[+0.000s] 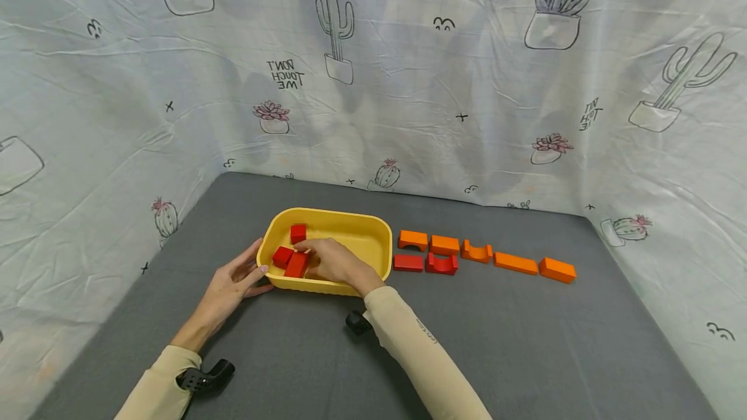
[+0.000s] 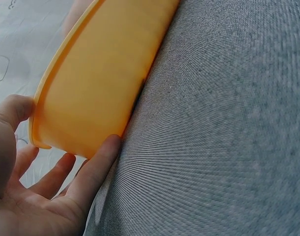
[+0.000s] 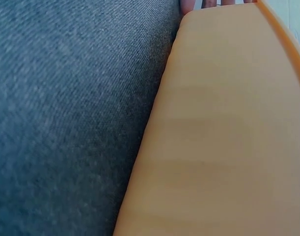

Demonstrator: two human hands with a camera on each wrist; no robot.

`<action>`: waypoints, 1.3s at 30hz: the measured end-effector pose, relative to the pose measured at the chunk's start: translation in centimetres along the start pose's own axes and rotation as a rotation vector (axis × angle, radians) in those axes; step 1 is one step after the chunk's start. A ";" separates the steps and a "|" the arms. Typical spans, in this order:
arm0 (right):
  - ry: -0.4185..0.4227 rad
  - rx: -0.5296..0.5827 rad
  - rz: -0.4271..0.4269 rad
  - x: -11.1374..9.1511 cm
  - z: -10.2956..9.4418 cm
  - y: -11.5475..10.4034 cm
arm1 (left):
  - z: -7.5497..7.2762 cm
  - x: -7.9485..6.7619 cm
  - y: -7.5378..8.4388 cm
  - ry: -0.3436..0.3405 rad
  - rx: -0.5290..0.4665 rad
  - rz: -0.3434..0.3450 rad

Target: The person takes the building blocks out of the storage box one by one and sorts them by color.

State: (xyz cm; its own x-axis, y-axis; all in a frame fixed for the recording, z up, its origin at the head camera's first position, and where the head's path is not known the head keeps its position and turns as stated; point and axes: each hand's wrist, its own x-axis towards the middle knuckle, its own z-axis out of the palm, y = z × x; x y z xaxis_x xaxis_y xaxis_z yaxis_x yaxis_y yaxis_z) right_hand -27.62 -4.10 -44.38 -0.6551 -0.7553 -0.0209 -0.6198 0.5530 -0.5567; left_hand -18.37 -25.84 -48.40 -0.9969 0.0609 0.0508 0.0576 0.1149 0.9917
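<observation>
My left hand (image 1: 226,284) holds the left end of a yellow tray (image 1: 373,231), its thumb at the rim and its other fingers against the outer wall. The left wrist view shows fingertips (image 2: 110,142) low on that wall, by the cloth. Over the near wall, my right hand (image 1: 335,261) reaches inside and pinches a red block (image 1: 296,266); its thumb is hidden. Beside that block lie a smaller red block (image 1: 283,256) and a red cube (image 1: 298,233) nearer the far wall. The right wrist view is filled by the tray's outside wall (image 3: 213,137).
Right of the tray, a row of orange blocks includes an arch (image 1: 413,238) and a long bar (image 1: 516,263). In front of it lie a red bar (image 1: 408,263) and a red notched block (image 1: 441,264). Grey cloth (image 1: 525,342) covers the table; a printed curtain (image 1: 397,115) hangs behind.
</observation>
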 end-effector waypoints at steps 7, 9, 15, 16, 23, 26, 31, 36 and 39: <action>-0.019 -0.025 0.004 0.0 0.0 -0.2 | 0.1 0.0 0.1 0.005 0.008 0.002; -0.021 -0.027 0.003 0.0 -0.1 -0.1 | 0.0 -0.1 0.1 0.009 0.008 -0.001; -0.028 -0.065 -0.012 -0.3 -0.3 0.0 | 0.0 -0.1 0.0 0.009 0.009 -0.010; -0.027 -0.076 -0.011 -0.4 -0.4 0.1 | 0.0 -0.1 0.0 0.009 0.010 -0.012; -0.005 -0.148 -0.041 -0.6 -0.8 0.0 | 0.0 0.0 0.0 0.017 0.020 -0.017; 0.004 -0.170 -0.061 -0.5 -0.8 -0.1 | 0.0 0.0 0.1 0.018 0.020 -0.014; 0.042 -0.169 -0.038 -0.6 -0.7 0.1 | 0.0 0.0 0.1 0.009 0.011 -0.005; 0.048 -0.181 -0.059 -0.7 -0.7 0.3 | -0.1 -0.1 0.1 0.008 0.009 -0.002; 0.041 -0.206 -0.084 -0.6 -0.7 0.2 | 0.0 -0.1 0.1 0.007 0.008 -0.001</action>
State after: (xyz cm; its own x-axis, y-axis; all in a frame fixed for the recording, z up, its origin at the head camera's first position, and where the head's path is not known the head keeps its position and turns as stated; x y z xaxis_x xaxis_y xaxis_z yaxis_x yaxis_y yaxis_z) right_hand -27.68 -3.27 -43.93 -0.6123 -0.7888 0.0545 -0.7451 0.5526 -0.3733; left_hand -18.28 -25.87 -48.29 -0.9973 0.0535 0.0507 0.0569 0.1229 0.9908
